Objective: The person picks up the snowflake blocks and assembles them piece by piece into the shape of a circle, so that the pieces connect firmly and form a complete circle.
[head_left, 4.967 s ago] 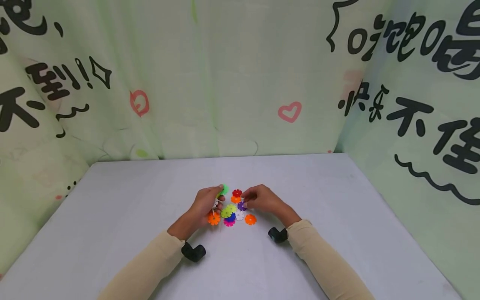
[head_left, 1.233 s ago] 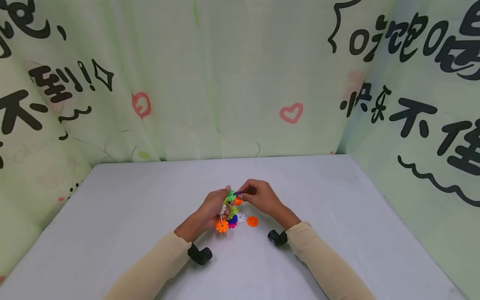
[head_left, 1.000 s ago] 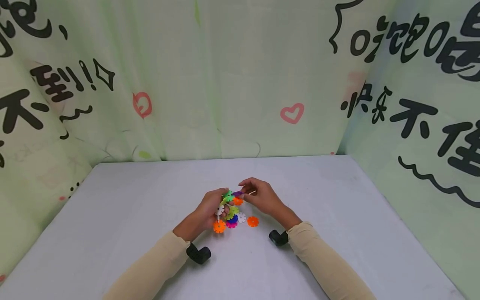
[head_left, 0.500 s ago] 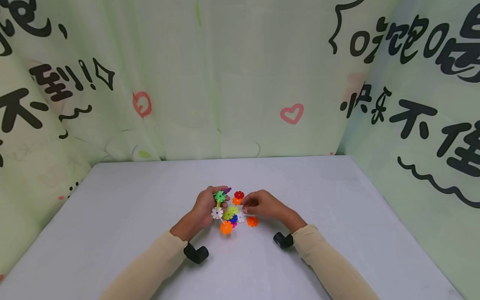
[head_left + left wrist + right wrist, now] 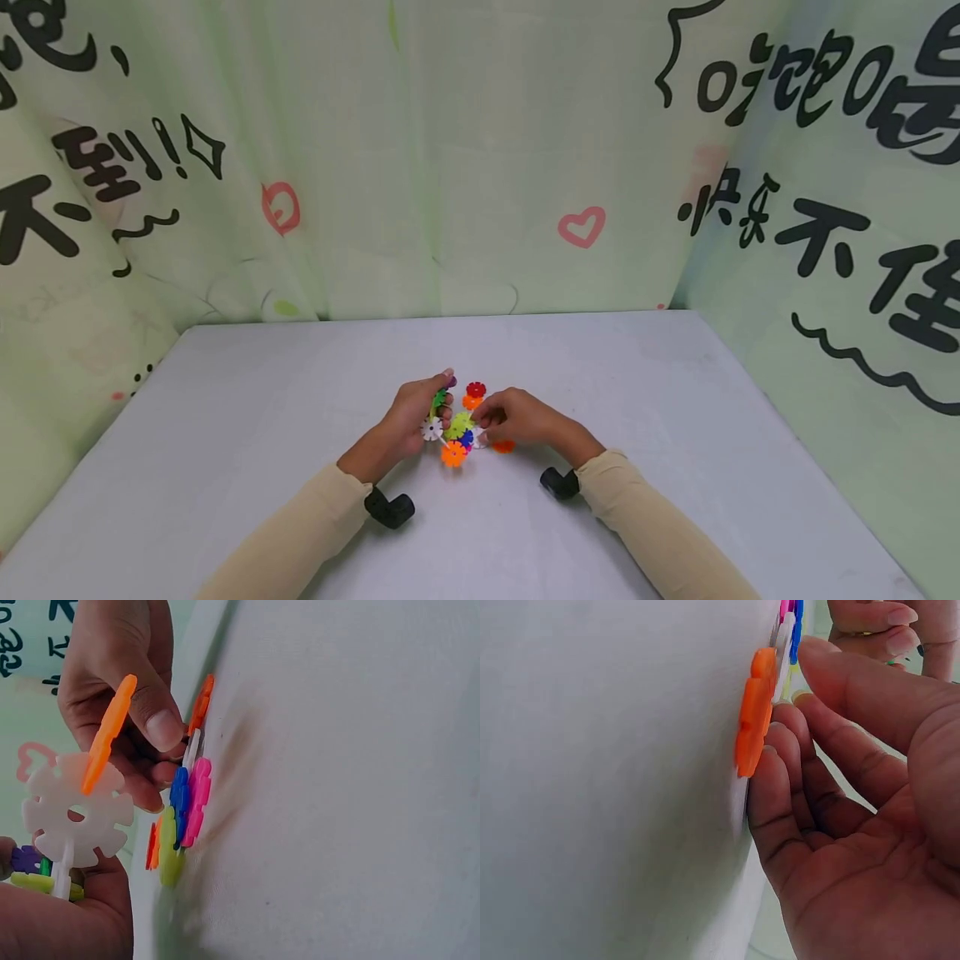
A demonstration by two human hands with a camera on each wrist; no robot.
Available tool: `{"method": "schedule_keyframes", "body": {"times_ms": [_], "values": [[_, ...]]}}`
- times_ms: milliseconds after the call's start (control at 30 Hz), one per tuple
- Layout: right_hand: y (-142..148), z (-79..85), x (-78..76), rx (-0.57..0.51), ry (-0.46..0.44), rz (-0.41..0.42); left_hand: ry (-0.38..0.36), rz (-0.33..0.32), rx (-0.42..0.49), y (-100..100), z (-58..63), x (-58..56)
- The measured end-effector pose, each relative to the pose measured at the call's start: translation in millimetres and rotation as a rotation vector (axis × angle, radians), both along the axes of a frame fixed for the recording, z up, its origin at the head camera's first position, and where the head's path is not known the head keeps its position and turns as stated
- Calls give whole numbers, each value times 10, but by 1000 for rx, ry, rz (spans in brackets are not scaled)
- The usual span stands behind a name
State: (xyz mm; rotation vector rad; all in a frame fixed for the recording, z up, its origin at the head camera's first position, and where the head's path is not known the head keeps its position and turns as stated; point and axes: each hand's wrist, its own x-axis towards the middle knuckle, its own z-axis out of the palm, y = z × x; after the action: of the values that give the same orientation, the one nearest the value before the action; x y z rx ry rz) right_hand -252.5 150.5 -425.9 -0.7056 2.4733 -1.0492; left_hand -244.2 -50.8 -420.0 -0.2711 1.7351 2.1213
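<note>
My left hand (image 5: 405, 417) holds a joined chain of notched plastic snowflake discs. The chain has a purple disc (image 5: 452, 382) at its top, then a green disc (image 5: 439, 398), yellow-green, a white disc (image 5: 45, 806) and an orange disc (image 5: 112, 735) at its lower end. My right hand (image 5: 521, 417) is low over the loose discs, its thumb and index finger apart in the right wrist view. Its fingertips are close to a loose white disc (image 5: 783, 656) and a loose orange disc (image 5: 755, 712); whether they touch the white one I cannot tell.
Loose discs lie bunched on the white table (image 5: 300, 500): red (image 5: 476, 389), orange (image 5: 471, 402), yellow-green (image 5: 459, 425), blue (image 5: 465, 439) and a pink disc (image 5: 199, 802). A printed curtain (image 5: 480, 167) stands behind the table and along its sides.
The purple disc that my right hand pinched now sits on top of the left hand's chain. My right hand has let go of it and moved down to the loose discs.
</note>
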Motion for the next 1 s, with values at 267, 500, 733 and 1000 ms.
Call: {"method": "schedule_keyframes", "body": {"times_ms": [267,500,733,1000], "values": [[-33,21,16,71,13,5,-2,-13,-2,2,-38,-4],[-42,41,47,74,25,3,-10,-22,-26,-4,-59,-2],[-1,56,34,22,34,24,-4,-47,12,0,-56,19],[78,33,-12,-36,29,-15,-17,-93,14,30,-93,18]]}}
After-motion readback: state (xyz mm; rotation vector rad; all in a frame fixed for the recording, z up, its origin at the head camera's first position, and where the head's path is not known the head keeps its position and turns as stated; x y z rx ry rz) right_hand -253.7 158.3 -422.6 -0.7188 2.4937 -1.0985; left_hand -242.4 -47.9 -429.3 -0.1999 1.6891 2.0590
